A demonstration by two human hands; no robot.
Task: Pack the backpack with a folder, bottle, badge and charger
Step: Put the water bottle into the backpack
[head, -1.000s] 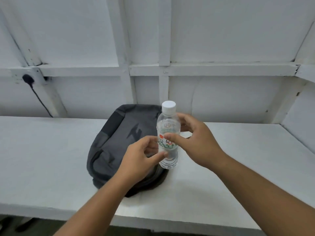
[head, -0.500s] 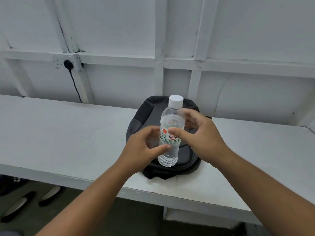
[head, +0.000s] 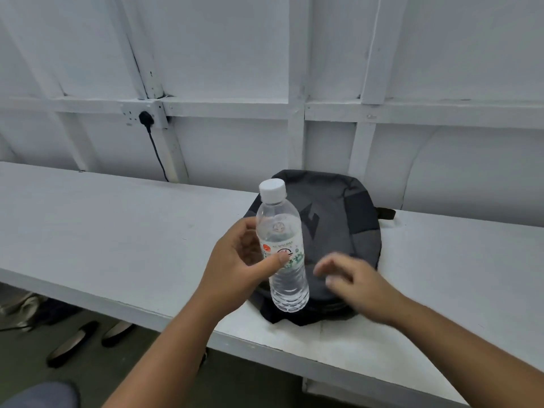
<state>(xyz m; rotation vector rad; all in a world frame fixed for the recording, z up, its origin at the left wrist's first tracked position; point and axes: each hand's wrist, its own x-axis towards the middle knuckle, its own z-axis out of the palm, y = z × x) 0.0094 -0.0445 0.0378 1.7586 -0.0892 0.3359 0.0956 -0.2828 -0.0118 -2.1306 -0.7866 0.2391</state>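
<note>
The clear plastic bottle (head: pixel 278 228), white-capped, is upright in the left hand (head: pixel 232 260), fingers gripping it, over the dark grey fabric backpack (head: pixel 347 231), which lies seemingly shut on the white worktop (head: pixel 117 225). The right hand (head: pixel 359 281) hovers, fingers loose and empty. Nothing looks packed; folder, badge, charger unseen.

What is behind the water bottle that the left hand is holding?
A dark backpack lies flat on the white table behind the bottle, gripped by the left hand. The bottle and the right hand cover part of it; its inside cannot be seen.
</note>
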